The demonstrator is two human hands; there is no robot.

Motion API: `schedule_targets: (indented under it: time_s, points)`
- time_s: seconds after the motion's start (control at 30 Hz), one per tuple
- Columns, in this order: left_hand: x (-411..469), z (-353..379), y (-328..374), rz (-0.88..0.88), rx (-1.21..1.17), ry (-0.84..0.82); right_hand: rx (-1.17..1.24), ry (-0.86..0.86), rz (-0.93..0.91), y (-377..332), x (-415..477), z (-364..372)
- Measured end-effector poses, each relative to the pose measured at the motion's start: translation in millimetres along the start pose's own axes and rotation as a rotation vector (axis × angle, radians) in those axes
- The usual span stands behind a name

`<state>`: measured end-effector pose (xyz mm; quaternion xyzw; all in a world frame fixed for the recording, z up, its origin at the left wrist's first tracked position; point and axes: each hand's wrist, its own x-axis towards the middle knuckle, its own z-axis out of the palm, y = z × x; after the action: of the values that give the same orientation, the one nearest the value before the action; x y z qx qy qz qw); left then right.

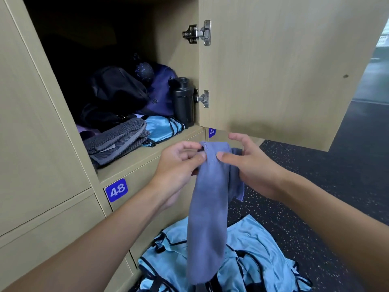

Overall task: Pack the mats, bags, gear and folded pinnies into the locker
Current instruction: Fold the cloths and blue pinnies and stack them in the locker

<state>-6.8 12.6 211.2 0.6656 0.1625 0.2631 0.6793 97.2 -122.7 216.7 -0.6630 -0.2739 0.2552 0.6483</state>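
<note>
Meanwhile both hands held a blue-grey cloth (207, 197) just outside the locker's (147, 148) front edge: left hand (179, 163) pinching its top, right hand (250, 163) curled around its side, over pinnies (252, 249) heaped on the floor (315, 186)

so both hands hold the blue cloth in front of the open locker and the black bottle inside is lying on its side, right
Not quite. In the head view the bottle stands upright by the lower hinge, not on its side. The rest holds: the left hand and right hand both hold the cloth in front of the open locker.
</note>
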Motion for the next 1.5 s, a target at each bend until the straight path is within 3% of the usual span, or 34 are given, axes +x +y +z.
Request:
schedule_targets:
  time_s: [0.07, 0.2, 0.33, 0.43, 0.5, 0.6, 0.7, 0.87, 1.07, 1.23, 1.33, 1.4, 1.5]
  points:
    - [2, -5, 4, 0.026, -0.026, 0.093, -0.004, 0.019, 0.003, 3, 2, -4]
    - [9, -19, 12, 0.044, -0.044, 0.286, -0.057, 0.390, -0.095, 5, 10, -19]
    - [11, -29, 16, 0.010, -0.093, 0.371, -0.063, 0.222, -0.021, 10, 3, -17]
    - [15, -36, 17, 0.030, -0.077, 0.409, 0.068, 0.369, -0.083, -1, 7, -26]
    - [16, -39, 18, 0.036, -0.059, 0.426, 0.056, 0.364, -0.093, -1, 9, -30]
    - [16, -40, 19, 0.020, -0.034, 0.408, -0.059, 0.297, -0.084, 7, 7, -28]
    - [15, -40, 21, 0.021, -0.011, 0.372, 0.049, 0.361, -0.109, 0, 7, -26]
    - [0, -22, 33, 0.032, 0.009, 0.112, -0.055, 0.059, -0.014, 8, 1, -11]
    - [-14, -8, 37, 0.006, -0.021, -0.170, -0.212, -0.043, -0.165, 2, -4, 14]
    - [-16, -1, 18, 0.033, 0.035, -0.045, -0.233, 0.163, -0.208, 0, -3, 17]
    - [-17, 4, 2, 0.014, 0.222, 0.062, -0.179, 0.251, -0.212, -5, -2, 17]
    - [-18, 7, -2, 0.050, 0.307, 0.074, -0.169, 0.264, -0.216, -8, -3, 16]
    - [-14, 3, 2, 0.046, 0.226, 0.137, -0.154, 0.162, -0.102, -9, -4, 8]
